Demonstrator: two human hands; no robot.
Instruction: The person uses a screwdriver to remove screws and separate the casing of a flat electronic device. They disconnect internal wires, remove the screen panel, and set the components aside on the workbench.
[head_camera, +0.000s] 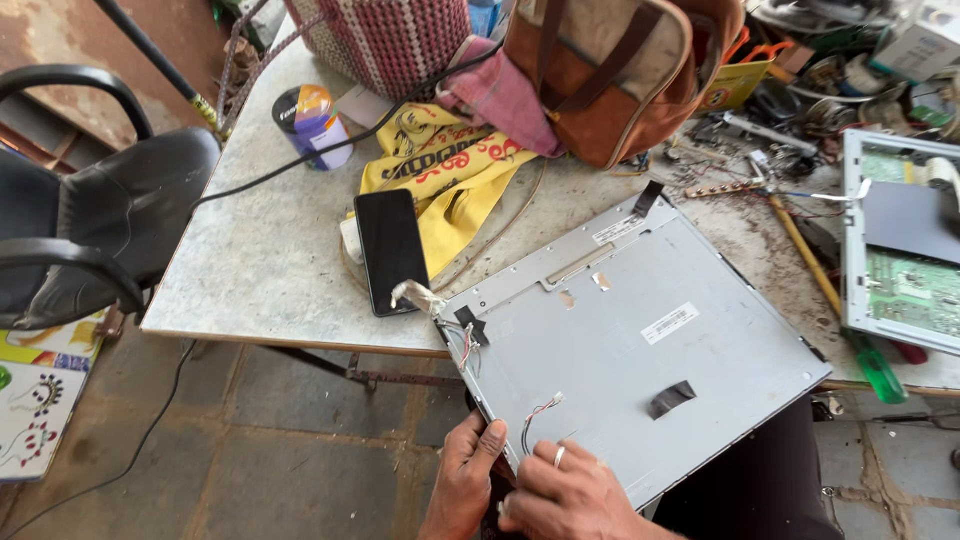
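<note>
A large grey metal display panel (640, 330) lies face down, hanging over the table's near edge. My left hand (466, 475) grips its near left edge from the side. My right hand (565, 492), with a ring on one finger, rests on the panel's near corner beside my left. Thin coloured wires (538, 412) stick up from the panel just above my fingers. More wires with black tape (468, 335) sit at the panel's left corner. A black strip of tape (670, 398) lies on the panel's back.
A black phone (391, 250) lies on a yellow cloth (450, 175). A brown backpack (620, 70), woven bag (385, 35) and purple can (312, 125) stand at the back. A circuit board chassis (900, 240) and green-handled screwdriver (875, 365) are on the right, a black chair (100, 220) on the left.
</note>
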